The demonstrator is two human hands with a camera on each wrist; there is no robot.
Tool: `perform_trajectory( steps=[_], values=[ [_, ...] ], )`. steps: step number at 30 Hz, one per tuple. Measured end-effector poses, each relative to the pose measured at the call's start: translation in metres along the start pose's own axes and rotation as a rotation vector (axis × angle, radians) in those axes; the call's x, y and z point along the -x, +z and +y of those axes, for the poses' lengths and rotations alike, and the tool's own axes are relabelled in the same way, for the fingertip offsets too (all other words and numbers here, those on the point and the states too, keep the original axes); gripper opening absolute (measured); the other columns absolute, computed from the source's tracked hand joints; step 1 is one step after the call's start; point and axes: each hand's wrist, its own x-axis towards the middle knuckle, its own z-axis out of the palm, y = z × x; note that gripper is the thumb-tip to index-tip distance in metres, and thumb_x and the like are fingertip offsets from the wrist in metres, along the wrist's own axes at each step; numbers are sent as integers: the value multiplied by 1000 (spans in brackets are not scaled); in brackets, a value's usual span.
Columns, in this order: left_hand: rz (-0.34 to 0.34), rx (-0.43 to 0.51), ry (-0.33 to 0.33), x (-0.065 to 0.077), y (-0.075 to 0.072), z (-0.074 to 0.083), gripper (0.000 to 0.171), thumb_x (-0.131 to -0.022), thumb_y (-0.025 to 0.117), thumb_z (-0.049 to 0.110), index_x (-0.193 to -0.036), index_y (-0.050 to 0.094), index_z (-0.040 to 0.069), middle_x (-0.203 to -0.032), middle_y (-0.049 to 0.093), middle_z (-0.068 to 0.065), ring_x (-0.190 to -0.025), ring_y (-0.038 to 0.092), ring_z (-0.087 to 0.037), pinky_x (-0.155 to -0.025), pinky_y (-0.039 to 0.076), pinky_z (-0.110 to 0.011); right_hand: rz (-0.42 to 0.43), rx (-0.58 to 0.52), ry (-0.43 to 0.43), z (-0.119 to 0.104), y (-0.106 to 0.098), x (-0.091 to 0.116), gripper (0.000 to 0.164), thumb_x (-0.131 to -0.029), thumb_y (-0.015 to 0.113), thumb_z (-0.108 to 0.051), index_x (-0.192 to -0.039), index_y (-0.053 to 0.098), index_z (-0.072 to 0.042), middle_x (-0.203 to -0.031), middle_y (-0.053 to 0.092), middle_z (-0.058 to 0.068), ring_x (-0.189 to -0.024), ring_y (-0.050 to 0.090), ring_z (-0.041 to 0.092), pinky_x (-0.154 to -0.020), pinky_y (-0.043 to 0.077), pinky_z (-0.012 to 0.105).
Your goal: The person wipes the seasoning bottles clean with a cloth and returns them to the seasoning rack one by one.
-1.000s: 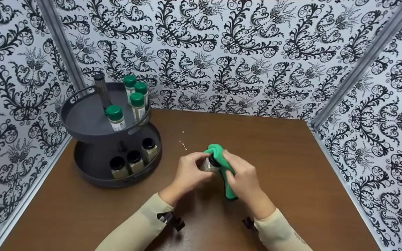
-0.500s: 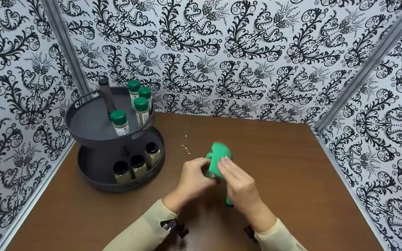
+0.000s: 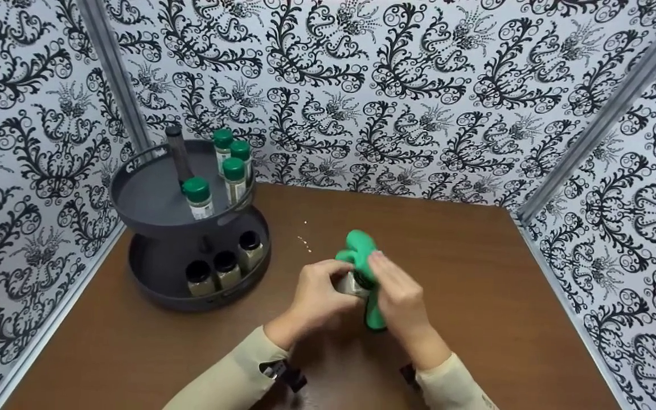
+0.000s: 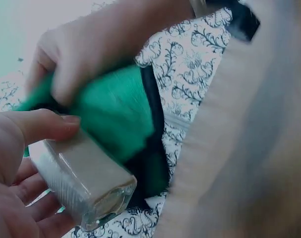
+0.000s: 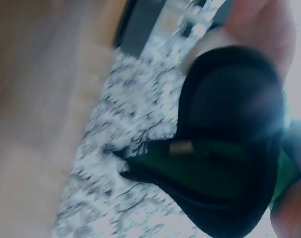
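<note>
My left hand [image 3: 321,291] grips a small squared clear jar [image 4: 88,173] of pale powder, tilted above the table. Its black lid [image 3: 364,279] points toward my right hand [image 3: 401,296]. That hand holds a green cloth [image 3: 361,246] with black edging, draped over the lid end and hanging down beside the jar. Up close in the left wrist view, the thumb lies on top of the jar and the fingers support it below. Dark edging of the cloth fills much of the right wrist view, which is blurred.
Left of my hands stands a two-tier grey tray [image 3: 151,219]. Several green-capped jars [image 3: 198,196] and a tall dark grinder [image 3: 180,156] stand on top; black-lidded jars [image 3: 227,270] sit below. White crumbs [image 3: 304,244] lie on the brown table [image 3: 464,256]. Patterned walls enclose it.
The right hand has shifted the cloth over the jar's lid, covering more of the jar half a second ago; the lid shows again now. The left hand keeps its grip on the jar.
</note>
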Motion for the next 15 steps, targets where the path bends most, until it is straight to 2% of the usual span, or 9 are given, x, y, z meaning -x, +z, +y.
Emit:
perform_trajectory(
  steps=[3,5,9,11,15],
  values=[
    [-35,21,-24,1,1,1,50,-59,100,18,-105,82,11,-100,81,0,-91,73,-10,-81,60,-26,-23,32,80,-3,-3,2,36,-93,64,10,-126,75,1,-122,79,17,-107,78,32,-91,62,39],
    [-43,48,-63,2,0,2,49,-60,100,18,-104,82,11,-98,81,2,-88,71,-9,-79,60,-25,-22,51,41,-8,-6,2,32,-97,62,7,-127,75,2,-121,79,18,-107,78,32,-90,63,38],
    [3,69,-111,0,-6,7,43,-62,97,18,-103,82,16,-95,80,6,-85,71,-7,-77,60,-26,15,80,-103,-14,-11,-5,28,-107,56,-2,-126,75,1,-122,78,18,-108,78,31,-90,63,38],
    [17,44,-92,-1,-9,10,43,-63,97,21,-103,82,16,-96,80,6,-87,72,-8,-78,61,-26,34,78,-130,-14,-11,-9,27,-108,55,-4,-124,77,1,-120,79,17,-107,79,31,-88,63,39],
    [-21,-17,-26,0,-15,14,46,-64,99,25,-105,82,14,-100,81,3,-90,73,-9,-80,61,-25,81,55,-96,-12,-10,-15,27,-109,54,-6,-119,78,2,-117,80,18,-104,79,32,-86,64,41]
  ],
)
